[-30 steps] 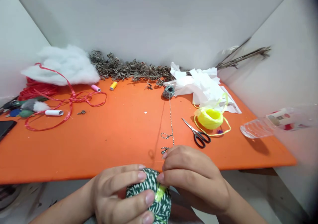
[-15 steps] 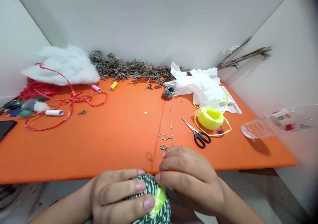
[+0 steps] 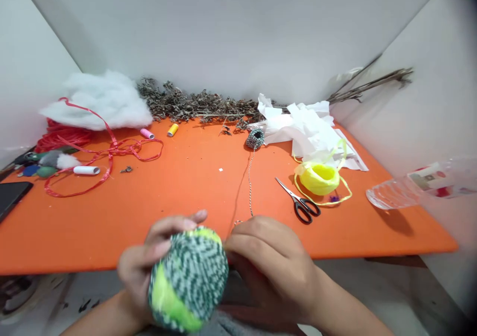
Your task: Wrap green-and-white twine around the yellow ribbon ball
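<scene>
A large ball wound with green-and-white cord [image 3: 194,266], with bright yellow-green bands across it, sits in my left hand [image 3: 143,261], held up in front of the table's near edge. Its fingers wrap around the ball's left side and top. Against the right side of the ball, my right hand [image 3: 276,266] is closed with its fingertips pinched on the cord. That cord [image 3: 250,182] runs back over the table to a small hollow cord spool [image 3: 255,138]. A little loop of it shows above my right fingertips, which are partly hidden.
Scissors [image 3: 298,202] lie right of the cord, beside a roll of yellow ribbon [image 3: 319,179]. A plastic bottle [image 3: 421,187] lies at the right. White paper scraps [image 3: 305,127], dried stems [image 3: 197,102], fluffy stuffing [image 3: 100,100] and red ribbon [image 3: 108,152] line the back and left.
My left hand has raised and turned the ball, moving it leftward so another face shows. My right hand has shifted slightly left, and the cord has gone slacker and curved.
</scene>
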`<action>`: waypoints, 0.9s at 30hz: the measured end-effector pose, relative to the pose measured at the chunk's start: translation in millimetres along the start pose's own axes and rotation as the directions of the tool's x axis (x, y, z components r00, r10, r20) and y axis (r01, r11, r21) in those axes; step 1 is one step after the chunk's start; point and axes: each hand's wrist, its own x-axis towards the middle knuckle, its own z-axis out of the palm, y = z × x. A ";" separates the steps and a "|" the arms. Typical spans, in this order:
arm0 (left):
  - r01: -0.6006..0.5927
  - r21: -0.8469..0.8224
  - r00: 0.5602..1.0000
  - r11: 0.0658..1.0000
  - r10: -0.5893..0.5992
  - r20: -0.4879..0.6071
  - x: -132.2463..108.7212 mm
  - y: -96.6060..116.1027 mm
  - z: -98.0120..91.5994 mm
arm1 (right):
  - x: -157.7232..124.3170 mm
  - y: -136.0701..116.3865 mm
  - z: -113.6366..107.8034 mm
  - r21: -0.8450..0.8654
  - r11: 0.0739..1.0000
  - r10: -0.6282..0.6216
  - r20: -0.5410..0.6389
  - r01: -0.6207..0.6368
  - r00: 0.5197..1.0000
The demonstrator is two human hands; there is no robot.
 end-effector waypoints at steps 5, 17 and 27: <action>0.265 -0.276 0.955 0.924 -0.290 -0.056 24.5 2.0 7.8 | 12.2 -2.3 6.8 -0.076 0.986 0.147 0.020 -0.145 0.989; 0.493 -0.771 0.730 0.403 -0.674 0.114 45.7 5.2 16.4 | 9.9 0.5 15.2 -0.010 0.946 0.321 -0.073 -0.323 0.944; 0.525 -0.743 0.691 0.416 -0.718 0.086 48.2 7.1 16.1 | 16.4 -1.0 -13.9 0.148 0.803 0.535 0.247 -0.577 0.808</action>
